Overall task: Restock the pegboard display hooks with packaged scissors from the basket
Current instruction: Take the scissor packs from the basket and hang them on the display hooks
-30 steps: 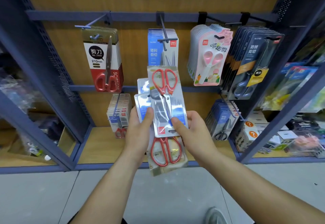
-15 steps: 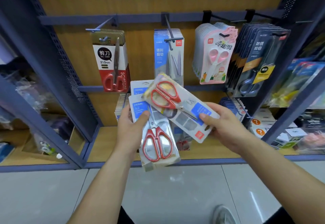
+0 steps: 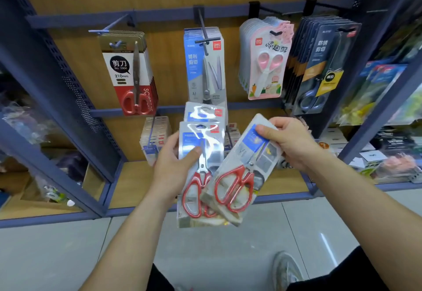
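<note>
Grips with the left hand (image 3: 173, 169) a stack of scissor packs (image 3: 201, 140), thumb pressed across the clear front, fingers wrapped behind the left edge, forearm rising from lower left. Holds the stack upright, red handles hanging below the grip, blue card tops above it. Pinches with the right hand (image 3: 294, 142) the top end of a single pack (image 3: 239, 176), thumb on the blue label, fingers bent round the back. Holds that pack tilted down and leftward from the pinch, red handles overlapping the stack's lower end. Above both grips, the centre hook (image 3: 203, 23) with blue packs hanging.
</note>
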`<state>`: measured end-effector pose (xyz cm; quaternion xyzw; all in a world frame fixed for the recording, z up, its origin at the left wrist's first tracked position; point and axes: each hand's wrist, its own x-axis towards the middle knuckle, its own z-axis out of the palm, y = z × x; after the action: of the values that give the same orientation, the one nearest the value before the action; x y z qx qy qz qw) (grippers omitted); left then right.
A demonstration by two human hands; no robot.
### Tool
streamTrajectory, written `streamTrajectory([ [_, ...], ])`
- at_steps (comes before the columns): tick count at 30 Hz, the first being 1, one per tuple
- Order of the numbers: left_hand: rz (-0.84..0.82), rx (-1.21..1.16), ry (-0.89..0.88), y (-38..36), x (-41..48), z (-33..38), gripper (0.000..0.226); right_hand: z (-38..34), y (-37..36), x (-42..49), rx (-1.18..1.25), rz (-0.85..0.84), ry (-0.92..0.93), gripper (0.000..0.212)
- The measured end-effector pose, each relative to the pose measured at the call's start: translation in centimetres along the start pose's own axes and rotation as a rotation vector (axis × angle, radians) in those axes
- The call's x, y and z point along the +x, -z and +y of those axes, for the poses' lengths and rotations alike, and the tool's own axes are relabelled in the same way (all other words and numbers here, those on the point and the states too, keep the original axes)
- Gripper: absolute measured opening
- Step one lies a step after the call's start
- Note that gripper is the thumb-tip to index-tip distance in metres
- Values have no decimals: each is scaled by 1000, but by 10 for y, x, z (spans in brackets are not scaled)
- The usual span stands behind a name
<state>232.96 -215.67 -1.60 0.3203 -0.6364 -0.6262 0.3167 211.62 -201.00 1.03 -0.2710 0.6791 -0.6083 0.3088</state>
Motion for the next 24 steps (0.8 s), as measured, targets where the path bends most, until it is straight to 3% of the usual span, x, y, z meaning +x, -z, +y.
streamTrajectory([
  [6,-130,-1,-7,-30,-17,-1,36,-7,-24,-1,-231,-49,26,31],
  [9,-159,-21,19,-32,-20,2,29,-11,-28,-3,-297,-21,32,35],
  [13,-141,-24,45,-33,-21,2,36,-10,-32,-4,-389,69,90,42],
  [17,-23,-11,-13,-32,-16,2,34,-1,-42,-16,-76,170,34,40],
  [19,48,-15,-38,-26,-10,3,38,4,-45,-27,68,90,-72,35],
  [22,120,-12,-54,-13,-2,0,44,15,-48,-45,-7,-137,-82,38],
  [24,145,-8,-66,-9,-1,-4,44,21,-55,-53,-35,-174,-57,45],
])
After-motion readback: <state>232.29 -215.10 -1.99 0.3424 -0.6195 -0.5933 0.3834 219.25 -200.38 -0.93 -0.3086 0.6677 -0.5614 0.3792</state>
